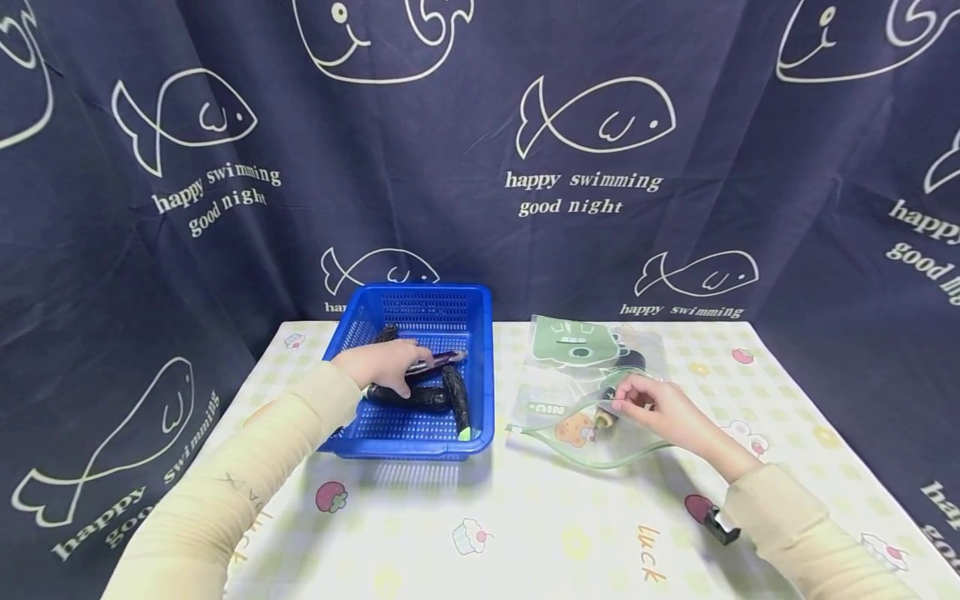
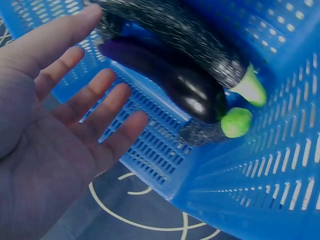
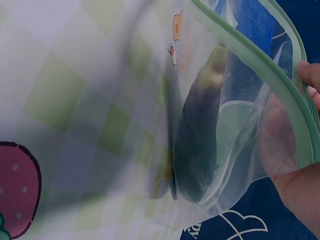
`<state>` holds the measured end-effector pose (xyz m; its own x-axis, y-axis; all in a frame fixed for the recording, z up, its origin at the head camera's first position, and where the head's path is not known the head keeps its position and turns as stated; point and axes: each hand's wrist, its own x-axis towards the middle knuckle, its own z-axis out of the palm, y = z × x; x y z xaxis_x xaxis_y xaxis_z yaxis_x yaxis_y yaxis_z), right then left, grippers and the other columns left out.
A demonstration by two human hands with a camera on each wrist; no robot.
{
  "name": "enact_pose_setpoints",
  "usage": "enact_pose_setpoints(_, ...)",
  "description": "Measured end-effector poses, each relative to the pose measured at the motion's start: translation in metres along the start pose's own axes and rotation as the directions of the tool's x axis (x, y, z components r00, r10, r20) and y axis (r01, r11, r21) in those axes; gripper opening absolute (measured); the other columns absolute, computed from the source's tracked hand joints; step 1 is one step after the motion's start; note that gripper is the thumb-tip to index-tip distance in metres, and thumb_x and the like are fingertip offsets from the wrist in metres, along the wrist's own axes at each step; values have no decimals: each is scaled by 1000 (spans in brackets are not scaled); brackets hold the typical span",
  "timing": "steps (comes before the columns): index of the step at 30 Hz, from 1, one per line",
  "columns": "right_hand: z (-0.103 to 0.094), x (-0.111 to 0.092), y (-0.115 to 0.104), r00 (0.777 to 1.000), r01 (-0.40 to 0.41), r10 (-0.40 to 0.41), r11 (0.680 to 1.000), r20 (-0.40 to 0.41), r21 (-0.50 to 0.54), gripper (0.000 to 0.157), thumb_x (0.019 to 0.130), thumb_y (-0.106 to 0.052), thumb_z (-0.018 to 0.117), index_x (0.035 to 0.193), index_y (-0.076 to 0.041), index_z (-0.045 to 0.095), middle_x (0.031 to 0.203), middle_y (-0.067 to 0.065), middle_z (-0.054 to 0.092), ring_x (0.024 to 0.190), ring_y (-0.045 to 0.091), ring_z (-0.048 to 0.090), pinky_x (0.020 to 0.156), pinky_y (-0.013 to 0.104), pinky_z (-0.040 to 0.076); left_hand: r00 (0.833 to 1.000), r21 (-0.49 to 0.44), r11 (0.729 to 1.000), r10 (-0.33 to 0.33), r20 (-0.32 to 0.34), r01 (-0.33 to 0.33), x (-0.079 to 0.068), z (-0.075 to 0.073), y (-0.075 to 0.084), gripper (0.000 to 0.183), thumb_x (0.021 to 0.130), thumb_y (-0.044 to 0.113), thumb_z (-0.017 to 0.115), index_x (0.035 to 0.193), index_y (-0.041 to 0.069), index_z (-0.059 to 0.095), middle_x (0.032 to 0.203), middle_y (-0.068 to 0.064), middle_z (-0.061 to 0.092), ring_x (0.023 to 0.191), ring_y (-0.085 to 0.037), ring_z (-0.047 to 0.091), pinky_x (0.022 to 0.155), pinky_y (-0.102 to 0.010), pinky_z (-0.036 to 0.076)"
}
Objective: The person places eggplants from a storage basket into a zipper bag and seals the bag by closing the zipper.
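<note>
My left hand (image 1: 388,364) reaches into a blue plastic basket (image 1: 489,375), its fingers spread and holding nothing. Below and beside it lie a glossy dark purple eggplant (image 2: 192,95) and several bumpy, near-black cucumbers (image 2: 200,40) with bright green ends, one of them a cucumber (image 1: 456,400) at the basket's right side. On the right, my right hand (image 1: 663,410) pinches the green zip edge of a clear bag (image 3: 280,75), whose mouth gapes toward me. Inside that bag rests an eggplant (image 3: 197,135) with a pale stem end.
A patterned cloth covers the table (image 1: 420,542). Behind the bag's mouth, its green printed face (image 1: 573,342) lies flat. A small black clip-like object (image 1: 722,527) is near the right forearm. A dark blue curtain (image 1: 450,192) hangs beyond the table's far edge.
</note>
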<state>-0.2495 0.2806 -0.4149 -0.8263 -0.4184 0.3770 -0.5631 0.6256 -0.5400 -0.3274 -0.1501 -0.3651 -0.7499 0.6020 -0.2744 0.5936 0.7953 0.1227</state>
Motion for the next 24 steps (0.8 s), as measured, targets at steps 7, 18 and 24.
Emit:
enact_pose_setpoints(7, 0, -1, 2, 1000, -5, 5, 1000, 0, 4, 13, 85, -11, 69, 85, -20, 59, 70, -13, 56, 66, 3, 52, 64, 20, 45, 997, -29, 999, -29, 67, 31, 4, 1, -8, 52, 73, 13, 79, 121, 9, 59, 106, -14, 64, 93, -21, 58, 87, -37, 48)
enact_pose_setpoints(18, 0, -1, 2, 1000, -13, 13, 1000, 4, 14, 11, 85, -12, 68, 85, -20, 60, 70, -12, 56, 66, 3, 53, 63, 20, 45, 990, -85, 994, -61, 127, 73, 6, 8, -12, 39, 72, 14, 80, 109, 10, 66, 104, -10, 65, 95, -20, 58, 88, -36, 47)
enact_pose_setpoints(24, -1, 0, 1, 1000, -7, 7, 1000, 2, 8, 12, 85, -11, 69, 85, -20, 60, 71, -12, 56, 67, 2, 53, 65, 19, 46, 986, -32, 995, -86, 140, 92, 14, 13, -8, 41, 72, 12, 80, 111, 13, 65, 102, -8, 65, 93, -20, 58, 87, -37, 47)
